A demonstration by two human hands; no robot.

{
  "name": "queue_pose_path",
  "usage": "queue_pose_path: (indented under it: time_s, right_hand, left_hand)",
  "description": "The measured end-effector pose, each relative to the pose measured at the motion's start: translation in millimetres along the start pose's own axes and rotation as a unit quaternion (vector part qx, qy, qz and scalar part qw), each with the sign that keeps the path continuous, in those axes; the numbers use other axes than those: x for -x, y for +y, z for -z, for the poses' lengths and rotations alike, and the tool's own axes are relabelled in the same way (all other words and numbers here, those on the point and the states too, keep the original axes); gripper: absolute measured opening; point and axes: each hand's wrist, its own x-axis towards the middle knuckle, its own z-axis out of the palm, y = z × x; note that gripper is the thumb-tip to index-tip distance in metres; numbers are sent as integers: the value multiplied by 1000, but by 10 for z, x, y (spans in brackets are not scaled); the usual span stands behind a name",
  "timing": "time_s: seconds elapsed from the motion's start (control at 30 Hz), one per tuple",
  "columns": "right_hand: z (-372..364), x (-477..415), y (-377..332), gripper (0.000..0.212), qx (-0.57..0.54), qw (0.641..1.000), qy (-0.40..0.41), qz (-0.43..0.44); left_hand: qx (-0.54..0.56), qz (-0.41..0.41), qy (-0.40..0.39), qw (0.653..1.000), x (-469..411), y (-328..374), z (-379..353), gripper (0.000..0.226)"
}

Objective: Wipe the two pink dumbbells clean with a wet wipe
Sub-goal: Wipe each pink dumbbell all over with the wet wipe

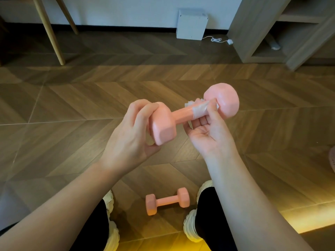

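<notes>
Below, a second dumbbell [167, 201] lay between your shoes [191, 227]; your left fingers [143, 110] gripped the held dumbbell [181, 114], right fingers [211, 112] pinching the wipe [200, 109].

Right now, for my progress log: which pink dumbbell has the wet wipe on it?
The raised dumbbell: the left hand grips its head, the right hand pinches the wet wipe around its handle. The other dumbbell lies bare on the floor.

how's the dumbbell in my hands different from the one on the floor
The held dumbbell is raised, its near head gripped by the left hand; the floor dumbbell lies untouched between the shoes. The held dumbbell's handle has a wet wipe round it, pinched by the right hand; the floor dumbbell's handle is bare. Both are pink.
</notes>
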Motion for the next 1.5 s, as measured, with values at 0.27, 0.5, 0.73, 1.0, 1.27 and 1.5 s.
queue_pose_path:
  time_s: [0.27,0.5,0.73,1.0,1.27,1.5]
  right_hand:
    - [8,45,72,62,83,995,-39,35]
    - [-15,124,268,44,172,979,-112,5]
    - [-43,128,367,39,248,965,-77,21]
    - [-37,32,173,16,153,987,-12,44]
    - [88,-78,69,27,90,995,37,24]
    - [87,-88,294,13,224,974,-6,-13]
  left_hand:
    - [259,269,-93,923,-25,38,13,73]
    - [486,333,-141,795,-94,109,5,41]
    - [615,463,-220,600,-135,87,36,76]
    - [357,342,-162,854,-84,25,-44,53]
    - [91,180,-138,970,52,30,14,78]
    - [305,369,-318,818,-213,-36,54,44]
